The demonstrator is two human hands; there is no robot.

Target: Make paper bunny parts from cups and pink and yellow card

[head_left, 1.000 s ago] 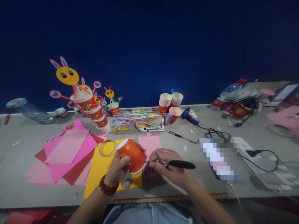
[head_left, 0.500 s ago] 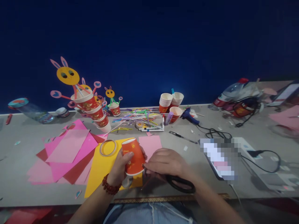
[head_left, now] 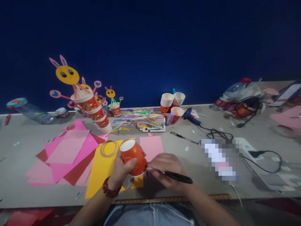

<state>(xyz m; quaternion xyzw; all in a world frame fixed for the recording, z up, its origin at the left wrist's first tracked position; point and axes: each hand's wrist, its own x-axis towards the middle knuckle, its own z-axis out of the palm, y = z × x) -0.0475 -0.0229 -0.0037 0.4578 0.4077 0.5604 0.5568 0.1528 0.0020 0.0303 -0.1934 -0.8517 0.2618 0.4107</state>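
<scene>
A: Finished pieces, first?
B: A tall yellow-faced figure (head_left: 67, 74) is standing at the left in stacked cups (head_left: 89, 105); a small figure (head_left: 110, 93) is rising from its own cup. Both are looking complete, by my judgement.

A: And the unfinished one?
B: One red cup (head_left: 133, 160), base tilting up, rim pointing down, over the yellow sheet (head_left: 94, 180). It is showing no face, arms or straws; those are seemingly lacking. Loose straws (head_left: 141, 117) are lying behind.

A: Left hand (head_left: 119, 173)?
B: Curving around the cup, thumb pressing its side.

A: Right hand (head_left: 167, 169)?
B: Closing narrowly on black-handled scissors (head_left: 180, 177), fingertips meeting the cup near its rim. Whether the blades are cutting, I cannot tell.
</scene>
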